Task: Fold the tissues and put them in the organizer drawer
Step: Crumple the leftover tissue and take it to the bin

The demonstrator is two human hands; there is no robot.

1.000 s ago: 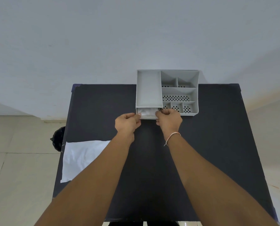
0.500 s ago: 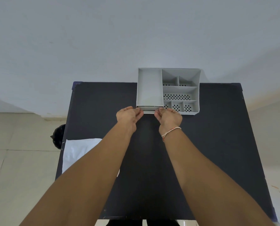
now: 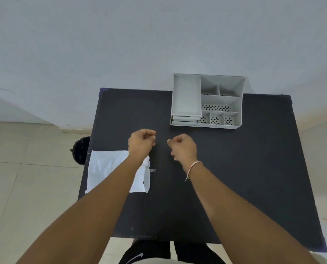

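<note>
A grey plastic organizer [image 3: 207, 101] stands at the far edge of the black table [image 3: 235, 168]. Its drawer [image 3: 184, 121] at the front left is pushed in, so nothing inside it shows. A white tissue [image 3: 109, 168] lies flat near the table's left edge, partly hidden under my left forearm. My left hand [image 3: 141, 142] hovers over the table with fingers curled shut, holding nothing. My right hand [image 3: 182, 149], a thin bracelet on its wrist, is beside it, also curled shut and empty. Both hands are a short way in front of the organizer, apart from it.
A dark round bin [image 3: 80, 150] sits on the tiled floor just left of the table. A white wall rises behind the table. A small strip of grey tape [image 3: 152, 170] sticks to the tabletop by the tissue.
The drawer held a tissue and was pushed shut by both hands. Both hands have since let go and drawn back toward me and to the left.
</note>
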